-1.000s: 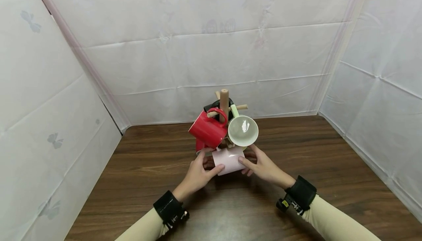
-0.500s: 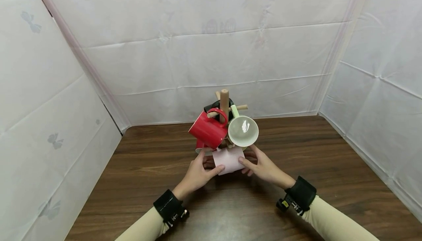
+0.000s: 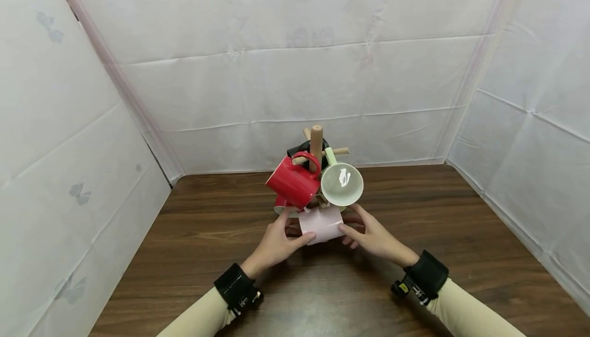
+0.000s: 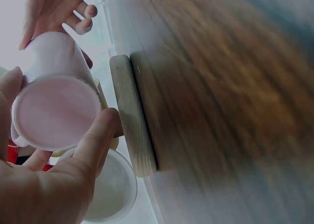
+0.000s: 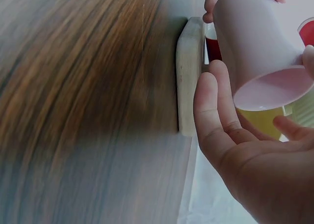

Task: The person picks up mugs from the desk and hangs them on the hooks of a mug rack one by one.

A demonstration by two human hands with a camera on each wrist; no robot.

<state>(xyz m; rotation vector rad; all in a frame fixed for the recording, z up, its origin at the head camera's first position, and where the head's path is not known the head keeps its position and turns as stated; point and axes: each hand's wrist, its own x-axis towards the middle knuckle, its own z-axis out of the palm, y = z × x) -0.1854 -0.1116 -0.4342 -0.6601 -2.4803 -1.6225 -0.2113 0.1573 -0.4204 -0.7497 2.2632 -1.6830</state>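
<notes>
A pink mug (image 3: 321, 224) lies on its side low in front of a wooden mug tree (image 3: 316, 145), its handle side toward the tree. My left hand (image 3: 274, 242) grips its closed end; in the left wrist view the digits span the round base. At the mouth end, my right hand (image 3: 375, 235) has its thumb tip at the rim, and its other fingers (image 5: 206, 94) are loosely extended and apart from the mug in the right wrist view. Above it hang a red mug (image 3: 293, 183) and a pale green-handled mug (image 3: 342, 184).
A black mug (image 3: 295, 150) hangs behind the post, mostly hidden. Another red mug (image 3: 281, 205) shows lower left, partly covered. The tree's wooden base (image 4: 130, 113) rests on the brown table (image 3: 221, 214). White sheeting (image 3: 207, 86) encloses the back and sides.
My right thumb has slid slightly right, from the pink mug's side to its rim, with the hand drawn back a little. The left hand keeps its grip. The head view has shifted slightly.
</notes>
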